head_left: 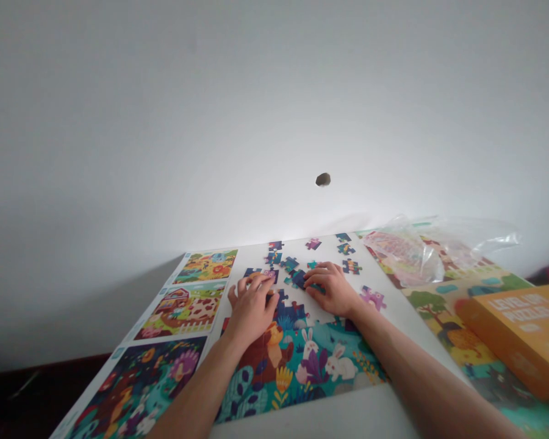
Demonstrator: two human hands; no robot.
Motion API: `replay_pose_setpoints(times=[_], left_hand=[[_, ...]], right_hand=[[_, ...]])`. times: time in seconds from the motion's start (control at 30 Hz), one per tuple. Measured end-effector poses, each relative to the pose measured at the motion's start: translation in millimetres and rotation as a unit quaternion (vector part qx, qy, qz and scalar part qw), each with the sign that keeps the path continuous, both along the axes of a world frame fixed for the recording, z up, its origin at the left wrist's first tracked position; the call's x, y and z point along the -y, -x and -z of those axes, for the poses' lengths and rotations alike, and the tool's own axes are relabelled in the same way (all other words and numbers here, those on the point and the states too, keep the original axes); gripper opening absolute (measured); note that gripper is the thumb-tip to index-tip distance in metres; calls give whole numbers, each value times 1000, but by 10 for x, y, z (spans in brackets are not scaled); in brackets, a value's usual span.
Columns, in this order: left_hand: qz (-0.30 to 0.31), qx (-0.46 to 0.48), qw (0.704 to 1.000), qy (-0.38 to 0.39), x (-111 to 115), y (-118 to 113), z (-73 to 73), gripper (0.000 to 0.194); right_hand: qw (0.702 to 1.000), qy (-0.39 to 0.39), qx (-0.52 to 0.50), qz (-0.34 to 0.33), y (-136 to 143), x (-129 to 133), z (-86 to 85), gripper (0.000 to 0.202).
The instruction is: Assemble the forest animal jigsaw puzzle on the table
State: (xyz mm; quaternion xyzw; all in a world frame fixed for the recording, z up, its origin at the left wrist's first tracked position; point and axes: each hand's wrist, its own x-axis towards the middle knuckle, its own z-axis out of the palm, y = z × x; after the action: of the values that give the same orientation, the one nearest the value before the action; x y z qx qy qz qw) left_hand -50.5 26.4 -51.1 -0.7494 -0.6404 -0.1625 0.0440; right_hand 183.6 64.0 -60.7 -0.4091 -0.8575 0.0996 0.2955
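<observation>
A partly joined jigsaw puzzle with rabbits and a brown animal lies on the white table. My left hand hovers low over its upper left part, fingers bent and apart, with the fingertips beside a purple-and-blue puzzle piece. Whether they press on it is hard to see. My right hand has its fingers closed at the edge of a dark blue puzzle piece; part of that piece is hidden beneath them. Teal puzzle pieces lie just beyond, between the hands.
Loose pieces are scattered toward the wall, and a pink piece sits by my right wrist. Picture sheets line the left side. On the right are a clear plastic bag, more printed pictures and an orange puzzle box.
</observation>
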Motion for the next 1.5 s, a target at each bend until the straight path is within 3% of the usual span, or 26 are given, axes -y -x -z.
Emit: replay_pose_setpoints(times=[0.13, 0.47, 0.77, 1.0, 1.2, 1.37, 1.5], left_hand=[[19, 4, 1000, -1, 2, 0, 13, 34], [152, 6, 988, 35, 70, -33, -42, 39], [139, -7, 989, 43, 70, -38, -37, 38], [131, -4, 991, 36, 66, -41, -29, 38], [131, 2, 991, 22, 47, -23, 13, 38], [159, 23, 987, 18, 9, 10, 83, 39], [188, 31, 982, 12, 16, 9, 78, 36]], right_hand=[[1000, 0, -5, -1, 0, -8, 4, 17], [1000, -4, -16, 10, 3, -9, 5, 17], [996, 0, -22, 87, -5, -4, -36, 16], [999, 7, 45, -9, 2, 20, -20, 36], [998, 7, 36, 48, -1, -2, 6, 23], [994, 17, 53, 94, -1, 6, -18, 31], [995, 21, 59, 80, 23, 20, -18, 34]])
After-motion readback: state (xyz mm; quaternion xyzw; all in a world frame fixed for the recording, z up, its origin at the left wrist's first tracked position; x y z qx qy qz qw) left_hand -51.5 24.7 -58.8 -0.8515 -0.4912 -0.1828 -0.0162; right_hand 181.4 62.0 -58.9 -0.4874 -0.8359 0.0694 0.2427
